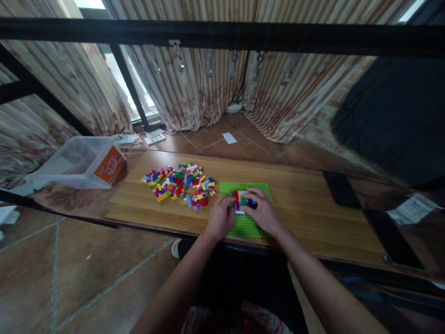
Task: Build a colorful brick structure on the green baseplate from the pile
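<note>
A green studded baseplate (246, 227) lies on the wooden board in front of me. On it sits a low build of toy bricks (236, 197), with red, white, blue, green and purple showing. My left hand (221, 216) is closed at the build's left edge, fingertips by the red bricks; whether a small piece is in them is hidden. From the right, my right hand (264, 212) reaches over the build, thumb at the near side and fingers at the far side, gripping bricks. Its fingers cover part of the build.
Left of the baseplate spreads a pile of loose colored bricks (179, 181) on the wooden board (299, 208). A clear plastic bin (76, 162) with an orange label stands at far left. A black phone (341, 189) and a dark tablet-like slab (394, 239) lie right. A black bar (222, 35) crosses above.
</note>
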A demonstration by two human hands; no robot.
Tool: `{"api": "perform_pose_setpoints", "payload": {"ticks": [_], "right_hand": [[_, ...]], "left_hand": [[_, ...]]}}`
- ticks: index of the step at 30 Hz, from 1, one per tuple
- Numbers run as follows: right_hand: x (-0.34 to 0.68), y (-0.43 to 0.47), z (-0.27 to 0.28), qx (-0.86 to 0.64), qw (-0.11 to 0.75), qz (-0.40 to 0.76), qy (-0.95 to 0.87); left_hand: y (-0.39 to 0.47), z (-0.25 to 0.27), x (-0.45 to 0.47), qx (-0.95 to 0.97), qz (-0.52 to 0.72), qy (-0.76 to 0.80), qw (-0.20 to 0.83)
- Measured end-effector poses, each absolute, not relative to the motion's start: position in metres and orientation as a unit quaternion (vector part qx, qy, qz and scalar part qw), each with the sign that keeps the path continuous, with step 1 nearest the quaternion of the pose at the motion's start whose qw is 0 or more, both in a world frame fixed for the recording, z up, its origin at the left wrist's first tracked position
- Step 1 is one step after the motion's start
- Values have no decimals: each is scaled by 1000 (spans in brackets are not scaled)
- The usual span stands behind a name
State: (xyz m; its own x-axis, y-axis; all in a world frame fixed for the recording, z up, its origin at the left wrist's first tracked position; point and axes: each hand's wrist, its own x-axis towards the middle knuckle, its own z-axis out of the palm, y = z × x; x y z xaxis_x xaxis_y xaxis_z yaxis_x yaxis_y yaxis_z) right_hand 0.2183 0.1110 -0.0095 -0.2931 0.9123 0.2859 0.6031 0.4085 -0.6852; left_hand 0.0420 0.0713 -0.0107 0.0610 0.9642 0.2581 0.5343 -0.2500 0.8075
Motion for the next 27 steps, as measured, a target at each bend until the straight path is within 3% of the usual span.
{"api": "perform_pose_setpoints", "payload": {"ticks": [27], "right_hand": [[226, 135, -10, -493, 316, 265, -766]], "left_hand": [[76, -12, 48, 684, 384, 562, 261]]}}
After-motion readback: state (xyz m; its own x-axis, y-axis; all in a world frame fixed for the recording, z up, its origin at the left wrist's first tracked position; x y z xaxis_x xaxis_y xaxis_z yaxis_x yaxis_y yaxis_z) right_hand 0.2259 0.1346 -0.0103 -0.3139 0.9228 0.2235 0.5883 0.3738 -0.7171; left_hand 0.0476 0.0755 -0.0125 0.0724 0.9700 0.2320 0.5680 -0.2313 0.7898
